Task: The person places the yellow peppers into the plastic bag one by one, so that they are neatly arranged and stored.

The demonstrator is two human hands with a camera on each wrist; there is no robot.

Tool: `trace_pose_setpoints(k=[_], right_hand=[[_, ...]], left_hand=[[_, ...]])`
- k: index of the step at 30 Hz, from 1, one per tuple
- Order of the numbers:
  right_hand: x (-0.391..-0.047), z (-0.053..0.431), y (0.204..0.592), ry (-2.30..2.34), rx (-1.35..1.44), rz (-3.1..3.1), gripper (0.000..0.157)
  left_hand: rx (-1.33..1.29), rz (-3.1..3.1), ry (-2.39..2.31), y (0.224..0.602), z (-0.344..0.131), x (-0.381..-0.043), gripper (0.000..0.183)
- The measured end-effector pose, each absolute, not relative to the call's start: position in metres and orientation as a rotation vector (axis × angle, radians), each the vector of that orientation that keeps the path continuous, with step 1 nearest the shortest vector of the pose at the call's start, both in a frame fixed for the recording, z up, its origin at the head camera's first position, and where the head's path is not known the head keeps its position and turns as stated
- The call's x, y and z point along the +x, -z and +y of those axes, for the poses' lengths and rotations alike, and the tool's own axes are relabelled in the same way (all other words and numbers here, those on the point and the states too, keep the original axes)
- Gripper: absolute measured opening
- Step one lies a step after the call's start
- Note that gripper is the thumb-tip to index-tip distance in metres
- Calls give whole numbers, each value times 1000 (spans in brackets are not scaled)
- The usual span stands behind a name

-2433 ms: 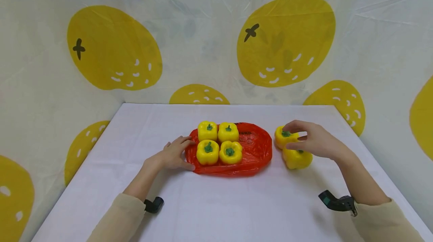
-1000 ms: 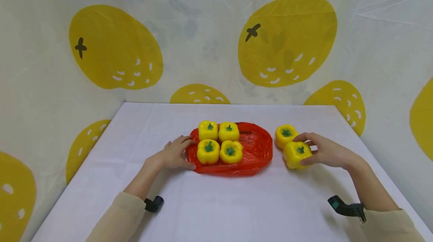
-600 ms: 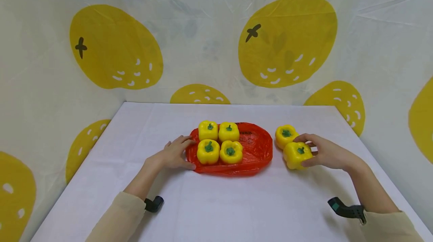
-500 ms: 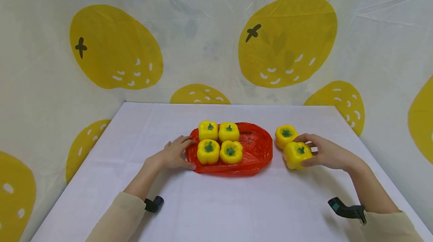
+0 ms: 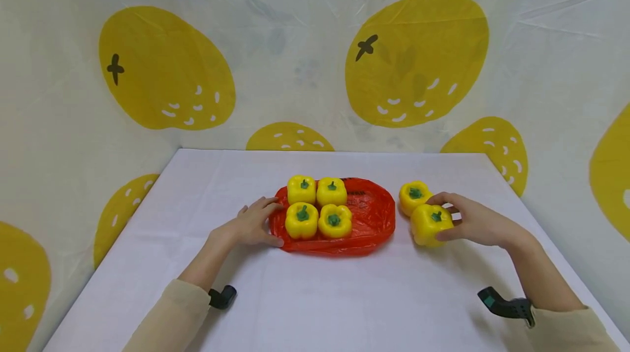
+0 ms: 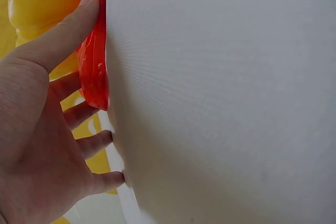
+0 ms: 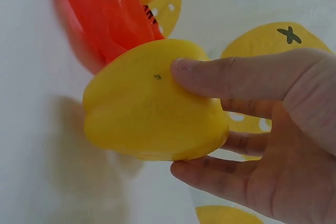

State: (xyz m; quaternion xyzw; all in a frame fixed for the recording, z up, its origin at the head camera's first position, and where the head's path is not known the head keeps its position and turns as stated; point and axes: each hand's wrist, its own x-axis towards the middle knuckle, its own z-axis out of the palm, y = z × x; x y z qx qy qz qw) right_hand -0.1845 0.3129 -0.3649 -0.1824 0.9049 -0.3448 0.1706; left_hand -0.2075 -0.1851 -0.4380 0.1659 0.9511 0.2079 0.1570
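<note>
My right hand (image 5: 472,222) grips a yellow bell pepper (image 5: 426,227) with a green stem, at the right of the table. In the right wrist view the thumb lies across one side of this pepper (image 7: 147,103), with fingers on the opposite side. Just behind it sits another yellow bell pepper (image 5: 412,199). At the centre lies a flattened red plastic bag (image 5: 371,221), bearing several yellow bell peppers (image 5: 301,226) grouped on its left part. My left hand (image 5: 253,225) rests at the bag's left edge, fingers spread; in the left wrist view its thumb (image 6: 68,32) touches the red plastic.
A white cloth covers the table (image 5: 315,303). Behind it hangs a pale curtain (image 5: 295,68) printed with large yellow fruit, which also runs along both sides. Each wrist wears a black strap device (image 5: 504,304).
Since the earliest frame, my right hand has shifted from above the two right-hand peppers to the nearer one and taken hold of it. The left hand has stayed in place.
</note>
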Motion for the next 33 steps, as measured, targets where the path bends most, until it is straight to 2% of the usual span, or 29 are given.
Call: trace_pose_setpoints(k=[33], right_hand=[[-211,267,322,952,-673,2618,58]], left_hand=[[465,2716,-606,437,-186,-208,88]])
